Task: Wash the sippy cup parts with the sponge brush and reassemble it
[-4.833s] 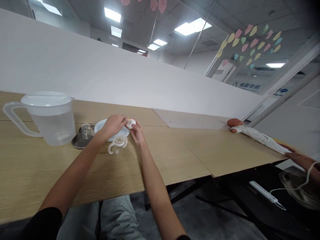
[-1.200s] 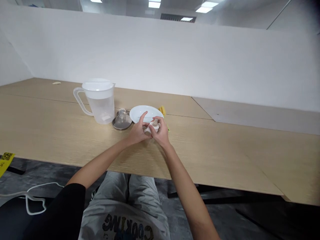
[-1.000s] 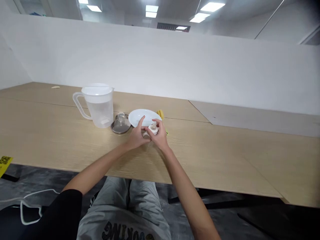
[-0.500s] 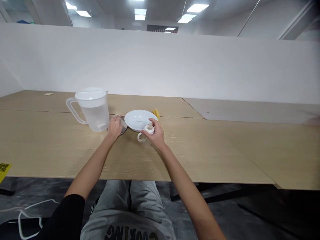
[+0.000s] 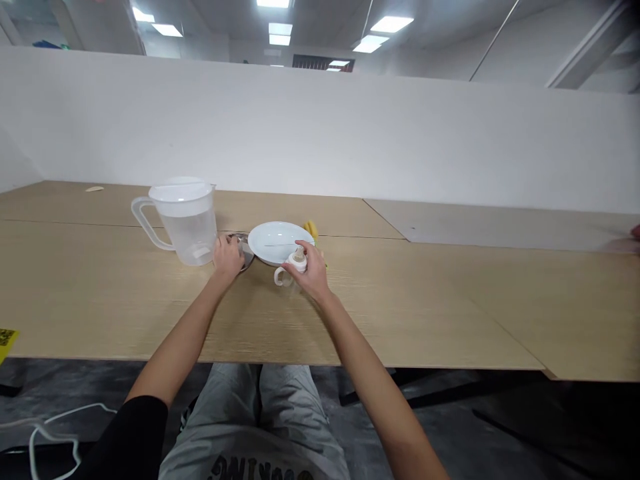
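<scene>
Bottle (image 5: 298,262) still gripped by the right hand (image 5: 315,275), left hand (image 5: 229,257) has been moved off to the metal tray (image 5: 249,257) since earlier, grip there can't be told.

Two bare arms reach forward from the bottom of the view. The left arm (image 5: 175,337), in a short black sleeve (image 5: 127,433), slants up rightward; the left hand (image 5: 229,257) is back-up, curled, its fingertips partly hidden. The right arm (image 5: 373,367) slants up leftward; the right hand (image 5: 311,270) makes a rounded clasp, thumb (image 5: 293,271) nearer the body, forefinger (image 5: 306,246) arched beyond.
</scene>
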The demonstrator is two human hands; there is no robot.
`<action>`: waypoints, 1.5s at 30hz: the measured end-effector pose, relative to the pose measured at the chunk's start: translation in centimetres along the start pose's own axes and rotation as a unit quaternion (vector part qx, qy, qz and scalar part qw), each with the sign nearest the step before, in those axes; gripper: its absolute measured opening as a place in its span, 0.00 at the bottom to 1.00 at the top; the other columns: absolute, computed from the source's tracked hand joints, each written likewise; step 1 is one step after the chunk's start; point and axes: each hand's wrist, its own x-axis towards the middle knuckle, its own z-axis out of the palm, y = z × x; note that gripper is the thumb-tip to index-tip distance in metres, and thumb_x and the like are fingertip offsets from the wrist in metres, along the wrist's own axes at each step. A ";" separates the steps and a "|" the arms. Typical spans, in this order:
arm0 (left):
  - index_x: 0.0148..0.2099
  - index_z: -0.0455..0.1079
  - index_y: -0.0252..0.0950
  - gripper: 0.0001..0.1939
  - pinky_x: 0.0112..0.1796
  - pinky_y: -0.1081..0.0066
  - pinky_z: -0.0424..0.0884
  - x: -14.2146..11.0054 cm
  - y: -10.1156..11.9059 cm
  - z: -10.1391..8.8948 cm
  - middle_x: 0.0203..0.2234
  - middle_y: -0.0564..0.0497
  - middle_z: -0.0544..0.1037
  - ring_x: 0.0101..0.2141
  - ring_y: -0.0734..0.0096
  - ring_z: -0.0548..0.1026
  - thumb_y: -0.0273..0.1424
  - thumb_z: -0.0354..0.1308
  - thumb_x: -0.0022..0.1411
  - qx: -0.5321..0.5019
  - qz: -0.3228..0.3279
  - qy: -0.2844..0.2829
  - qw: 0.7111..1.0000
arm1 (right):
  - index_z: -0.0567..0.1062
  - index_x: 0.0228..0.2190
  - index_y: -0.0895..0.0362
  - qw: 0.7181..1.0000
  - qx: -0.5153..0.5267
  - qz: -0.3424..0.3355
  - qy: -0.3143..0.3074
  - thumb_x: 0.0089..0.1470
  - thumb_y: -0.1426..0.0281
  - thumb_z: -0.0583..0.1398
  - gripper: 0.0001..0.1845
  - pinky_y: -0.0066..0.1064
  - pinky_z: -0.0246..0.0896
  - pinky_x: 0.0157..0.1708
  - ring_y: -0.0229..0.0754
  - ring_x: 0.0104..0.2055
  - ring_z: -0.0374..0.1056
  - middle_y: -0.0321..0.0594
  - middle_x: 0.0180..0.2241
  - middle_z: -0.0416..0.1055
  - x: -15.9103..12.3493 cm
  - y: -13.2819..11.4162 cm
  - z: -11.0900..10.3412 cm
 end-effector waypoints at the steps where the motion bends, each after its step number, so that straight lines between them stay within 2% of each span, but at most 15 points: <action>1: 0.46 0.71 0.32 0.16 0.45 0.53 0.65 -0.1 0.3 -0.2 0.41 0.36 0.69 0.45 0.47 0.67 0.28 0.55 0.54 -0.002 -0.008 -0.001 1.000 | 0.67 0.48 0.56 1.000 0.000 -0.004 -0.003 0.50 0.48 0.60 0.31 0.45 0.59 0.45 0.50 0.41 0.67 0.46 0.39 0.72 0.0 0.0 0.0; 3: 0.48 0.70 0.32 0.17 0.45 0.52 0.64 -0.2 1.1 -1.0 0.43 0.36 0.70 0.46 0.47 0.67 0.28 0.53 0.56 -0.019 -0.004 0.018 1.000 | 0.66 0.49 0.56 1.000 -0.001 -0.015 -0.003 0.52 0.49 0.57 0.30 0.45 0.60 0.45 0.50 0.41 0.67 0.46 0.39 0.72 0.0 -0.1 -0.1; 5: 0.52 0.68 0.32 0.18 0.47 0.52 0.63 -0.3 2.2 -2.3 0.47 0.36 0.69 0.48 0.47 0.66 0.29 0.51 0.60 -0.061 0.025 0.086 0.994 | 0.65 0.50 0.56 0.999 -0.008 -0.032 0.027 0.53 0.50 0.57 0.30 0.46 0.61 0.44 0.50 0.42 0.67 0.48 0.41 0.71 -0.1 -0.1 -0.1; 8: 0.56 0.65 0.35 0.19 0.53 0.52 0.58 -1.2 4.3 -4.1 0.53 0.37 0.67 0.53 0.50 0.64 0.33 0.49 0.64 -0.144 0.080 0.217 0.962 | 0.65 0.50 0.55 0.991 -0.038 -0.078 0.103 0.51 0.50 0.59 0.30 0.50 0.61 0.46 0.54 0.47 0.67 0.51 0.44 0.70 -0.4 0.1 -0.1; 11: 0.54 0.65 0.37 0.16 0.55 0.52 0.57 -3.1 6.3 -4.6 0.51 0.39 0.69 0.54 0.54 0.66 0.34 0.51 0.65 -0.211 0.166 0.277 0.923 | 0.66 0.47 0.52 0.981 -0.069 -0.127 0.133 0.48 0.51 0.61 0.28 0.53 0.61 0.49 0.54 0.48 0.68 0.49 0.44 0.70 -0.9 0.4 0.3; 15: 0.57 0.59 0.40 0.19 0.53 0.55 0.65 -6.1 8.4 -3.9 0.51 0.41 0.71 0.54 0.58 0.69 0.31 0.53 0.64 -0.256 0.338 0.243 0.872 | 0.66 0.48 0.50 0.976 -0.054 -0.182 0.109 0.54 0.52 0.56 0.23 0.51 0.62 0.51 0.50 0.49 0.69 0.47 0.46 0.72 -1.2 0.6 0.6; 18: 0.64 0.49 0.40 0.31 0.53 0.53 0.66 -7.1 9.2 -3.5 0.57 0.38 0.65 0.58 0.54 0.65 0.31 0.56 0.62 -0.299 0.378 0.233 0.845 | 0.63 0.52 0.51 0.974 -0.059 -0.173 0.131 0.57 0.53 0.54 0.25 0.51 0.64 0.51 0.50 0.49 0.70 0.47 0.45 0.72 -0.8 0.4 0.4; 20: 0.67 0.42 0.40 0.38 0.55 0.50 0.64 -7.1 9.4 -3.5 0.61 0.35 0.58 0.61 0.51 0.60 0.32 0.58 0.61 -0.330 0.361 0.213 0.846 | 0.60 0.55 0.53 0.975 -0.071 -0.124 0.170 0.56 0.54 0.56 0.29 0.51 0.65 0.50 0.51 0.49 0.69 0.50 0.46 0.72 -0.6 0.0 0.2; 22: 0.69 0.37 0.39 0.41 0.57 0.49 0.62 -6.8 9.4 -3.4 0.64 0.34 0.53 0.62 0.50 0.57 0.33 0.57 0.62 -0.366 0.328 0.164 0.855 | 0.57 0.58 0.56 0.979 -0.062 -0.076 0.180 0.56 0.54 0.56 0.33 0.50 0.65 0.49 0.52 0.50 0.68 0.53 0.47 0.71 -0.4 -0.4 0.1; 25: 0.69 0.35 0.37 0.39 0.57 0.50 0.60 -6.4 8.9 -2.5 0.64 0.33 0.51 0.61 0.51 0.59 0.36 0.53 0.65 -0.416 0.285 0.080 0.860 | 0.56 0.58 0.59 0.990 -0.025 -0.047 0.129 0.56 0.54 0.56 0.34 0.46 0.66 0.49 0.51 0.51 0.68 0.54 0.49 0.69 -0.3 -0.7 0.2; 28: 0.70 0.36 0.36 0.37 0.58 0.51 0.59 -6.3 8.3 -1.3 0.63 0.33 0.56 0.61 0.51 0.60 0.38 0.50 0.66 -0.413 0.285 0.034 0.864 | 0.58 0.57 0.59 0.995 -0.002 -0.038 0.088 0.57 0.55 0.54 0.32 0.44 0.66 0.48 0.50 0.49 0.68 0.53 0.48 0.69 -0.5 -0.5 0.5; 31: 0.70 0.39 0.35 0.35 0.57 0.52 0.60 -6.2 7.9 -0.6 0.60 0.34 0.61 0.60 0.53 0.62 0.38 0.49 0.67 -0.381 0.301 0.021 0.874 | 0.60 0.56 0.59 0.995 -0.012 -0.047 0.087 0.57 0.56 0.53 0.30 0.44 0.66 0.47 0.50 0.47 0.68 0.52 0.46 0.70 -0.6 -0.1 0.9; 36: 0.69 0.40 0.34 0.34 0.56 0.54 0.62 -6.3 8.0 -0.5 0.58 0.34 0.63 0.58 0.55 0.64 0.36 0.48 0.67 -0.366 0.305 0.036 0.879 | 0.62 0.54 0.60 0.989 -0.066 -0.040 0.122 0.55 0.55 0.52 0.30 0.44 0.64 0.46 0.51 0.45 0.68 0.52 0.44 0.71 -0.9 0.4 1.4; 45: 0.69 0.43 0.32 0.32 0.56 0.55 0.62 -7.1 8.7 0.3 0.57 0.35 0.66 0.58 0.55 0.64 0.38 0.45 0.68 -0.392 0.253 0.035 0.884 | 0.64 0.52 0.61 0.986 -0.121 -0.017 0.114 0.53 0.54 0.52 0.31 0.43 0.62 0.45 0.51 0.42 0.68 0.52 0.44 0.72 -1.0 0.7 2.2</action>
